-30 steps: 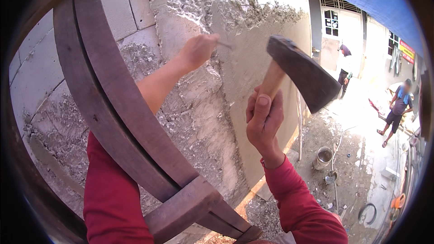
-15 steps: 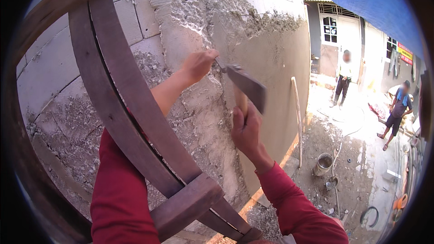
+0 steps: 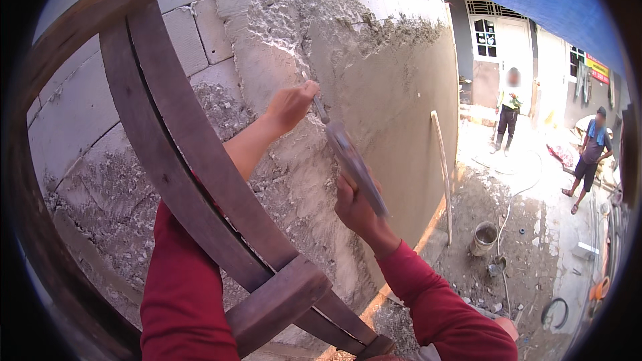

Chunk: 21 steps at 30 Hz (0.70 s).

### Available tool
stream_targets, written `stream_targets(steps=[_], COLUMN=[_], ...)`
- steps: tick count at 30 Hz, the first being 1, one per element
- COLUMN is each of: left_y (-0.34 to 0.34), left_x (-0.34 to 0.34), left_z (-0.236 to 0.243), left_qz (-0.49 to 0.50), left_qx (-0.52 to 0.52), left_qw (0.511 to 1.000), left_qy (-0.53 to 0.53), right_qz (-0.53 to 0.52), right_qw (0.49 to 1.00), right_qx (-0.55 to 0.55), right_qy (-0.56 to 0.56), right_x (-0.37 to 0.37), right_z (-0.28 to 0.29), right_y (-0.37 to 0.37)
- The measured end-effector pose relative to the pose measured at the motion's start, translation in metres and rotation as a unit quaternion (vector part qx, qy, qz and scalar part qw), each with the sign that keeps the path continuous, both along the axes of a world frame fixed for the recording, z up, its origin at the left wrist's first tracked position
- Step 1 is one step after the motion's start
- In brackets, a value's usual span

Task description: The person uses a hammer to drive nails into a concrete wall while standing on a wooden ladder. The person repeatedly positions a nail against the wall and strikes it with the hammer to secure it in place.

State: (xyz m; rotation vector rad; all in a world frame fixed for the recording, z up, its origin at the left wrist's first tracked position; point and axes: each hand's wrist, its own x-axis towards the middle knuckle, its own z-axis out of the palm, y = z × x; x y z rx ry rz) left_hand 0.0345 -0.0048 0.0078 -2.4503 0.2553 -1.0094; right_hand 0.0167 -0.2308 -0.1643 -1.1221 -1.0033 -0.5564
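Observation:
My left hand point(image 3: 293, 107) is closed at the thin metal neck of a trowel point(image 3: 353, 164), in front of the rough wall. The trowel's grey blade points down and right, seen nearly edge-on and slightly blurred. Behind the blade's lower half, my right hand point(image 3: 364, 214) is closed round a pale wooden handle; the blade covers some of its fingers and most of that handle. Whether the handle belongs to a second tool, I cannot tell. Close by, the wall carries smooth grey plaster point(image 3: 401, 113) on the right and rough mortar point(image 3: 284, 180) on the left.
A dark wooden frame of paired planks point(image 3: 194, 140) crosses the left side over my left arm. Pale blocks point(image 3: 73, 120) show behind it. Below right are a leaning pole point(image 3: 441, 174), a bucket point(image 3: 483, 237) and a hose point(image 3: 511, 207). Two people point(image 3: 508, 110) stand in the yard.
The trowel blade has turned from showing its broad face to nearly edge-on, its tip swinging downward. My right hand has shifted slightly down and left, while my left hand stays near the same spot.

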Motion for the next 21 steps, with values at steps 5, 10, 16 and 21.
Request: stream_targets(steps=[5, 10, 16, 21], left_y=[0.004, 0.005, 0.005, 0.002], left_x=[0.006, 0.004, 0.003, 0.001], left_z=[0.005, 0.003, 0.005, 0.005], left_qz=[0.017, -0.005, 0.011, 0.032], left_qx=[-0.016, -0.014, -0.023, -0.013], left_qw=[1.000, 1.000, 1.000, 0.999], left_qy=[-0.005, -0.011, 0.000, 0.011], right_qz=[-0.013, -0.035, -0.077, -0.034], right_qw=[0.997, 0.999, 0.996, 0.996], right_qx=[0.037, -0.015, -0.032, 0.012], right_qy=[-0.063, -0.039, -0.042, -0.087], right_x=[0.027, 0.015, 0.029, 0.008], right_z=[-0.016, -0.015, -0.018, -0.021], right_y=[0.026, 0.019, 0.032, 0.016])
